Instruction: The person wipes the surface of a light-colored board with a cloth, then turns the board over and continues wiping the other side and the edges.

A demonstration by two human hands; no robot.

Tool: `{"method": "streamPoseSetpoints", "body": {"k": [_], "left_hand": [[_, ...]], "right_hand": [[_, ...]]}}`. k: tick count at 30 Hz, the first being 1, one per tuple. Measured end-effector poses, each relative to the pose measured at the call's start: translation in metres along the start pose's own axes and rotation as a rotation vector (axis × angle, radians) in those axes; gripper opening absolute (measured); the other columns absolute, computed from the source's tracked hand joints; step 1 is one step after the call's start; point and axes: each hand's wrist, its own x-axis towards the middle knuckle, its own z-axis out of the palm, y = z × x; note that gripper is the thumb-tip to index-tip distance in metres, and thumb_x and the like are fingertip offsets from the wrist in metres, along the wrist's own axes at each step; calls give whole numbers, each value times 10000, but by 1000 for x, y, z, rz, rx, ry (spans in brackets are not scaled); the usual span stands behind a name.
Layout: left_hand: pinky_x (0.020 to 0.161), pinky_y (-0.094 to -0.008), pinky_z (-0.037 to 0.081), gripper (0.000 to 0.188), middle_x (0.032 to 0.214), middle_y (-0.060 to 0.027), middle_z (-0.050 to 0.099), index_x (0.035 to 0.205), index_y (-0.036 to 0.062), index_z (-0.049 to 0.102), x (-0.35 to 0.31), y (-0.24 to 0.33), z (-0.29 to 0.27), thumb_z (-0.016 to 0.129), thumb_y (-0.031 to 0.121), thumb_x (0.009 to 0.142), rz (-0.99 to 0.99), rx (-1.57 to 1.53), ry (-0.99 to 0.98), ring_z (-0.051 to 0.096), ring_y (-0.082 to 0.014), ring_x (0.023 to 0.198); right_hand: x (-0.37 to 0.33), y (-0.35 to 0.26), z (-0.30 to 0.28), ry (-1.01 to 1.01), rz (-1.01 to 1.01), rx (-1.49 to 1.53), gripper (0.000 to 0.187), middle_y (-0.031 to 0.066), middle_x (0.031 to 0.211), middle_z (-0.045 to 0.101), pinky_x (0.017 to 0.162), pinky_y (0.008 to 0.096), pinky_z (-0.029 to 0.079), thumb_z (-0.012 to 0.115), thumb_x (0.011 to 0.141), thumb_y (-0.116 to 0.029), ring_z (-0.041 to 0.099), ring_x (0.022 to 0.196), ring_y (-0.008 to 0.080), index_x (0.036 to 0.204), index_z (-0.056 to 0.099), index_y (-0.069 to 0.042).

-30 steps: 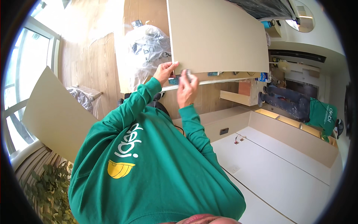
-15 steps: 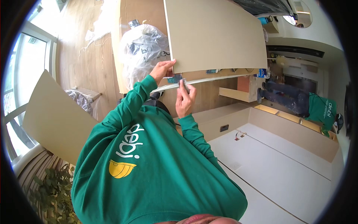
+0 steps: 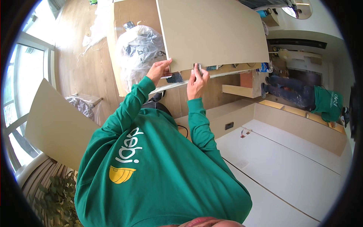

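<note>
A large beige panel (image 3: pixel 215 32) lies flat in front of me. My left hand (image 3: pixel 159 71) is closed on its near left corner, thumb on top and fingers below. My right hand (image 3: pixel 197 84) pinches a small greyish, block-like piece (image 3: pixel 199 68) against the panel's near edge, a short way right of that corner. The fingers partly cover this piece, so its exact kind is hard to make out. Just under the edge, between my hands, a dark flat object (image 3: pixel 174 78) shows.
A plastic-wrapped bundle (image 3: pixel 138 51) sits on cardboard left of the panel. Another beige panel (image 3: pixel 56 123) leans at the left, near a plastic-covered stool (image 3: pixel 85 103). White panels (image 3: pixel 280 162) lie at lower right. A co-worker in a green top (image 3: pixel 328 103) is at the far right.
My right hand has moved right along the panel's near edge with the small piece, now against the edge. My left hand stays at the corner. The whole view has shifted slightly.
</note>
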Motion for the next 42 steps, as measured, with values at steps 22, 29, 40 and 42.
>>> {"method": "streamPoseSetpoints", "body": {"k": [22,29,40,42], "left_hand": [[859,-323,563,380,968,5,732,1136,80,685,6,-6,-20,567,433,1058,70,84,-13,711,-127,941],[881,-340,555,424,1130,-64,753,1233,62,649,-4,3,-10,526,434,1074,94,101,64,724,-187,1022],[826,-419,596,405,1161,-35,685,1276,88,630,-4,-15,24,572,424,1058,253,180,281,685,-187,1053],[826,-397,590,446,1234,-50,667,1334,83,606,-5,-15,9,569,431,1058,311,363,314,671,-195,1083]], "right_hand": [[75,144,-44,85,-118,-35,355,148,1009,594,844,473,485,692,943,-119,579,931,356,1296,703,-86],[26,74,-16,-57,-260,71,445,174,1062,566,870,477,489,688,929,-111,570,979,369,1371,639,-84],[143,281,-96,150,-169,-76,355,146,1028,576,845,465,517,679,956,-205,589,971,361,1305,696,-142],[174,323,-113,195,-109,-117,350,163,1024,575,830,470,511,656,974,-206,585,955,366,1313,686,-125]]}}
